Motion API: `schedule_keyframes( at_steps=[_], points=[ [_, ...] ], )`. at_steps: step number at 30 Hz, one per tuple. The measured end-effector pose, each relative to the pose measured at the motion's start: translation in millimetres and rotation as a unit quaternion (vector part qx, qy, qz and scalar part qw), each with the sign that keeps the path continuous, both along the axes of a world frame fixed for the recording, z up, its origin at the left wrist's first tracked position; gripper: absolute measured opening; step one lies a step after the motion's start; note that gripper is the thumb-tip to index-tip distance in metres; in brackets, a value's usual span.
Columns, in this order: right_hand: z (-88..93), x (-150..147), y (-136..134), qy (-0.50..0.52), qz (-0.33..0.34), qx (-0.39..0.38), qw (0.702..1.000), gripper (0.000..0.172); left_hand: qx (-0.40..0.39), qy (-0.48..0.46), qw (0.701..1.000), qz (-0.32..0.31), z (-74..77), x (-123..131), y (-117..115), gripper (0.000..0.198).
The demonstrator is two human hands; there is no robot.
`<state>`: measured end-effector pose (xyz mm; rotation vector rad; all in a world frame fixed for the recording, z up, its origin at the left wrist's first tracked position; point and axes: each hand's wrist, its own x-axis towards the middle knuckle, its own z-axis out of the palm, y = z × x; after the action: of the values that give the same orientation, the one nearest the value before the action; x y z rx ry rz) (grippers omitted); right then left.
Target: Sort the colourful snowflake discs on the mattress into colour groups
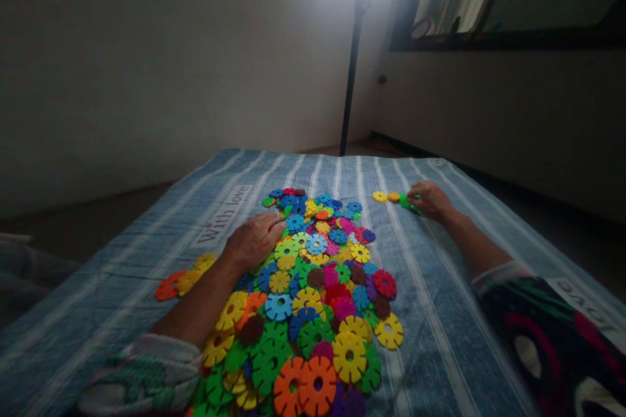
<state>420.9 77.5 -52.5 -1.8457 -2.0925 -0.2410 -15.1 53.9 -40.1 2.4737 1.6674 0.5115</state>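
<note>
Striped cloth (430, 339) forms the work surface; a dark pole (353, 71) stands beyond its far edge. Multicolored discs (308, 287) lie piled along the middle. Left hand (254, 241) rests at the pile's left side, fingers curled; whether it grips a disc cannot be told. Right hand (428, 201), right of the pile and apart from it, pinches green plastic (405, 201). One yellow disc (380, 197) and one amber disc (394, 197) lie in line with it.

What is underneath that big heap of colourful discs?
The heap seems to lie on the striped cloth, which shows along both sides and beyond its far end. The top discs overlap, so whatever sits at the bottom can't be seen.
</note>
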Motion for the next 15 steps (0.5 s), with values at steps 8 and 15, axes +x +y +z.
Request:
schedule_keyframes(
  at_steps=[8,15],
  points=[
    [-1.5,12,7,-0.016,-0.028,-0.002,0.999,0.016,-0.004,0.002,1.0,0.004,0.8,1,0,0.04],
    [-6.1,1,20,0.005,0.01,-0.006,1.0,0.026,0.001,-0.003,1.0,0.003,-1.3,-1,1,0.039]
  ],
)
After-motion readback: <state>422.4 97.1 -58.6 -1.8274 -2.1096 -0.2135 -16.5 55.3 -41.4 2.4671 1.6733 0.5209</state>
